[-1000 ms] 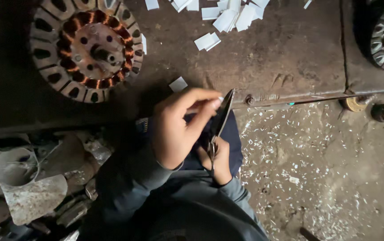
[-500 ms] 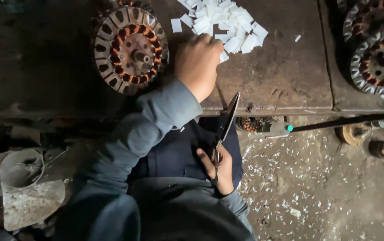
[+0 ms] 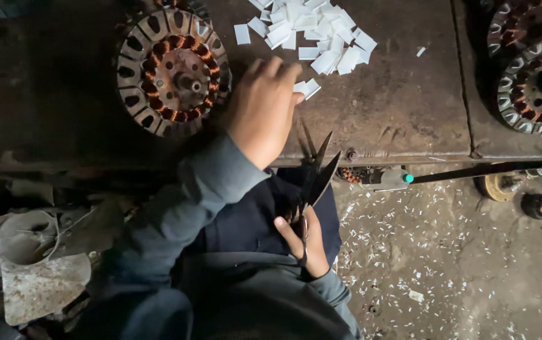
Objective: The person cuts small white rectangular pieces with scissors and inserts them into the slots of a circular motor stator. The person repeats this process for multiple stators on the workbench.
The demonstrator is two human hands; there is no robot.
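My left hand (image 3: 264, 110) reaches over the dark workbench (image 3: 397, 119), fingers spread, its fingertips on a small white paper strip (image 3: 307, 88) at the near edge of a pile of cut white strips (image 3: 312, 34). My right hand (image 3: 302, 239) sits over my lap and grips a pair of black scissors (image 3: 318, 173), blades slightly apart and pointing up toward the bench edge. A round stator with copper windings (image 3: 171, 69) lies on the bench just left of my left hand.
More wound stators (image 3: 532, 69) are stacked at the bench's right end. A tool with a teal tip (image 3: 397, 179) and a long rod lie along the bench edge. Paper scraps litter the floor (image 3: 447, 264). A dented metal can (image 3: 28, 236) rests at lower left.
My left hand left the scissors, reached up to the strip pile, and now has drawn back slightly to its near edge. The right hand stays with the scissors, whose blades are now parted.
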